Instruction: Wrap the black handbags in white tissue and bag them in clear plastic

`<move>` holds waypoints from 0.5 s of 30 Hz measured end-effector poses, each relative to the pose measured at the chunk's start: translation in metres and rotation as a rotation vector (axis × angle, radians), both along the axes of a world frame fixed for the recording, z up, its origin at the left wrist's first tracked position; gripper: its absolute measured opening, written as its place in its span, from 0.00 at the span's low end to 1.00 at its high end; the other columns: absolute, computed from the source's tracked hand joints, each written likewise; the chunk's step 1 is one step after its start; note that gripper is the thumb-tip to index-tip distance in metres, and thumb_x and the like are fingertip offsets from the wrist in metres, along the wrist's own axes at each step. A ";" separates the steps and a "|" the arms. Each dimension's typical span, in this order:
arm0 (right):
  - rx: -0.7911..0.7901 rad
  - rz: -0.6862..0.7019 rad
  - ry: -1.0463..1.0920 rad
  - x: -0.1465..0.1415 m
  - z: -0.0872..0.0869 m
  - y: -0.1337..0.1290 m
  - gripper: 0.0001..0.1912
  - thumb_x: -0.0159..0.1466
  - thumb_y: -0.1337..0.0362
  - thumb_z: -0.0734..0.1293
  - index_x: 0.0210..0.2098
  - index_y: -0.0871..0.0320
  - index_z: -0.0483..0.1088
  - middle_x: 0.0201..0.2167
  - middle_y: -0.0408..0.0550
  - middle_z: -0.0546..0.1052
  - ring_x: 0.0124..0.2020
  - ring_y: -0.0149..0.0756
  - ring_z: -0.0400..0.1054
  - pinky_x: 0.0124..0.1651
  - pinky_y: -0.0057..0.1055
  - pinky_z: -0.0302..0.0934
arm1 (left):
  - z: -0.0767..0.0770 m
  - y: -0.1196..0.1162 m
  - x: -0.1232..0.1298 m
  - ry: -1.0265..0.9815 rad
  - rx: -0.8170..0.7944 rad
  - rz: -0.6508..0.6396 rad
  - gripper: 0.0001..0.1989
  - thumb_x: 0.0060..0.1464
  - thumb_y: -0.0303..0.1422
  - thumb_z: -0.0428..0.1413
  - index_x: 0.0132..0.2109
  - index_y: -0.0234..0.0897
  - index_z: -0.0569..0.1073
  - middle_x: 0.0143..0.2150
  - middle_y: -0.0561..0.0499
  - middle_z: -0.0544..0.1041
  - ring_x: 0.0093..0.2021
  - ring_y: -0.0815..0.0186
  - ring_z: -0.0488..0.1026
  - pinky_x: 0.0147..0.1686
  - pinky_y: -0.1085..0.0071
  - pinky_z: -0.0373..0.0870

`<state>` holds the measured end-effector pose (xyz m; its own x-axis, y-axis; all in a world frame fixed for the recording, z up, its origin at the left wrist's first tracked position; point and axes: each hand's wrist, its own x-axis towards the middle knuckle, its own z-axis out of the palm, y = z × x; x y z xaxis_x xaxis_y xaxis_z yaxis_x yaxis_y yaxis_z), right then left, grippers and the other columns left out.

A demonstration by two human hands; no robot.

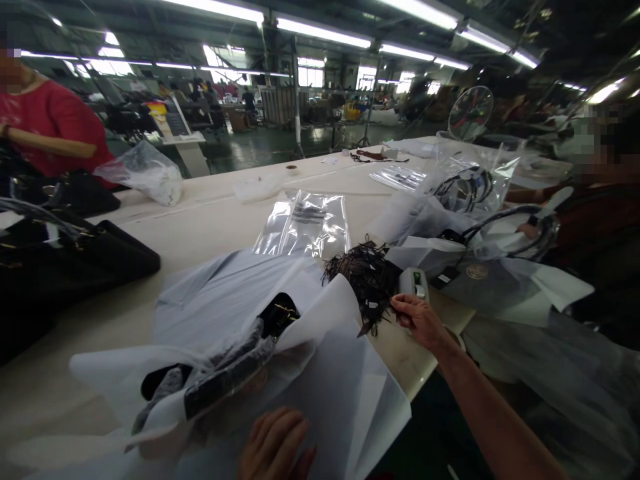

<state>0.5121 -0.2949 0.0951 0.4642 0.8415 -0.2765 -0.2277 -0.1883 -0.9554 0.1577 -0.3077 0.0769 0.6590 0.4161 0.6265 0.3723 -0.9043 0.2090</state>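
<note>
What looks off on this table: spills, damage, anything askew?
No spill or damage that I can make out. The one messy spot is the dark stringy heap at the fingertips of the right hand: its strands tangle and stick out every way, beside the smooth white paper.

Labels in view, no wording legible

Nothing can be read. A round gold-toned emblem stands on the wrapped bag at right, its design too small to make out; a pale mark on the black tag beside it is equally illegible. A small white label in the heap of dark tags is blurred too
</note>
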 end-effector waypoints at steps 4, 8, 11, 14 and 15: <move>-0.024 0.022 -0.026 -0.013 0.005 -0.011 0.19 0.42 0.53 0.75 0.22 0.60 0.68 0.17 0.39 0.67 0.14 0.19 0.50 0.16 0.22 0.40 | 0.006 -0.001 0.019 -0.071 -0.161 -0.080 0.07 0.58 0.26 0.49 0.41 0.33 0.71 0.35 0.46 0.76 0.38 0.65 0.73 0.39 0.71 0.71; -0.025 -0.045 -0.181 -0.007 0.006 -0.008 0.21 0.42 0.48 0.73 0.22 0.59 0.67 0.15 0.38 0.65 0.13 0.20 0.49 0.16 0.23 0.41 | -0.001 -0.006 0.021 -0.058 -0.222 -0.120 0.06 0.58 0.26 0.49 0.42 0.34 0.70 0.35 0.46 0.75 0.38 0.64 0.72 0.38 0.70 0.72; -0.035 -0.089 -0.259 0.009 0.006 0.001 0.21 0.42 0.47 0.71 0.23 0.58 0.65 0.16 0.38 0.65 0.14 0.22 0.49 0.16 0.24 0.41 | -0.014 -0.009 0.013 -0.029 -0.227 -0.117 0.06 0.57 0.25 0.50 0.42 0.34 0.69 0.35 0.46 0.75 0.38 0.64 0.72 0.38 0.70 0.72; -0.064 -0.103 -0.350 0.027 0.007 0.012 0.18 0.42 0.49 0.70 0.21 0.57 0.65 0.15 0.37 0.62 0.15 0.24 0.50 0.18 0.25 0.43 | -0.027 -0.010 0.002 -0.019 -0.204 -0.111 0.06 0.57 0.25 0.51 0.42 0.34 0.69 0.35 0.47 0.75 0.37 0.65 0.73 0.37 0.72 0.72; -0.075 -0.098 -0.385 0.032 0.007 0.015 0.17 0.42 0.51 0.71 0.20 0.57 0.66 0.14 0.36 0.61 0.16 0.24 0.50 0.19 0.26 0.43 | -0.030 -0.011 -0.001 -0.016 -0.194 -0.105 0.06 0.57 0.26 0.51 0.42 0.35 0.69 0.35 0.47 0.75 0.37 0.65 0.73 0.37 0.72 0.72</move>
